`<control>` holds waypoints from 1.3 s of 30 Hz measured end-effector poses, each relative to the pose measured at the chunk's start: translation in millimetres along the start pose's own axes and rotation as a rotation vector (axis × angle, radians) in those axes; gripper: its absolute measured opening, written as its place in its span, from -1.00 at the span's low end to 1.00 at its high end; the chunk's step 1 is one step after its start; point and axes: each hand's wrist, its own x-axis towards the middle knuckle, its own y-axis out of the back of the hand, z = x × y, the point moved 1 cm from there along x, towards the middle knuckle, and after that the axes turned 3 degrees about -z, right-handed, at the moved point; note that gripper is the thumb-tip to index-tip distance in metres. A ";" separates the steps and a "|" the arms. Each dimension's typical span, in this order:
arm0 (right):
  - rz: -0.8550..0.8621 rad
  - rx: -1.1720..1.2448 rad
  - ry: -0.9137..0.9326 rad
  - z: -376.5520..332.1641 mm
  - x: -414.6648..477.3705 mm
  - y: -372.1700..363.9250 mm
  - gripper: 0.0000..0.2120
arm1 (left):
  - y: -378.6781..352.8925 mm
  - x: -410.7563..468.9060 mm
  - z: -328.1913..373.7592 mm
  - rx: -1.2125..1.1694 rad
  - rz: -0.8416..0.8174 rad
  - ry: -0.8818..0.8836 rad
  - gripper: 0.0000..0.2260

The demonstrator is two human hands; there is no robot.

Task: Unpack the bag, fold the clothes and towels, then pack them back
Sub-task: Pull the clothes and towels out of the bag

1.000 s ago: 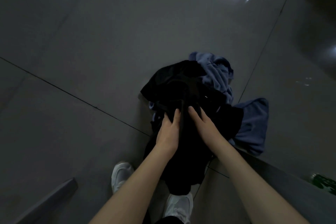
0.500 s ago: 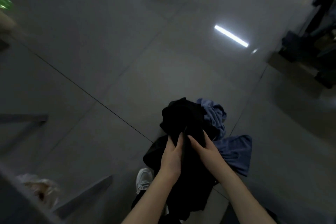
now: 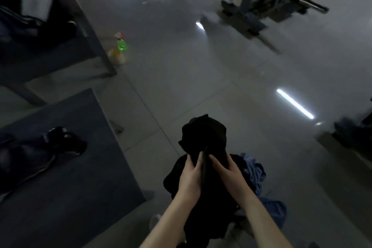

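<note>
A bunched black garment [image 3: 203, 137] is lifted in front of me, low in the middle of the head view. My left hand [image 3: 190, 179] grips its left side and my right hand [image 3: 231, 177] grips its right side, thumbs close together on the cloth. Blue cloth [image 3: 254, 173] hangs bunched just right of the black garment, with more blue fabric [image 3: 275, 213] lower down. Whether the black bundle is a bag or clothing I cannot tell in the dim light.
A dark grey table [image 3: 66, 177] stands at left with dark bundled items [image 3: 40, 151] on it. Another table [image 3: 50, 54] behind it carries bags. A green bottle [image 3: 121, 45] stands on the tiled floor. Metal stands [image 3: 261, 2] crowd the far right.
My view has swung up and to the left, bringing the tables and bottle into sight. Both hands have lifted the black garment off the floor while keeping their grip.
</note>
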 end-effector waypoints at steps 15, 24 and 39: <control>-0.480 -0.354 0.082 -56.8 -37.3 -251.7 -0.74 | 191.7 -156.4 66.8 -0.393 0.457 -0.248 -0.71; -0.834 -0.697 0.130 -22.2 -56.9 -492.5 -0.46 | 396.3 -256.9 56.2 -0.328 0.737 -0.315 -0.63; -1.153 -1.056 0.070 136.0 -11.0 -786.2 -0.33 | 681.5 -284.9 -10.6 -0.407 1.069 -0.153 -0.60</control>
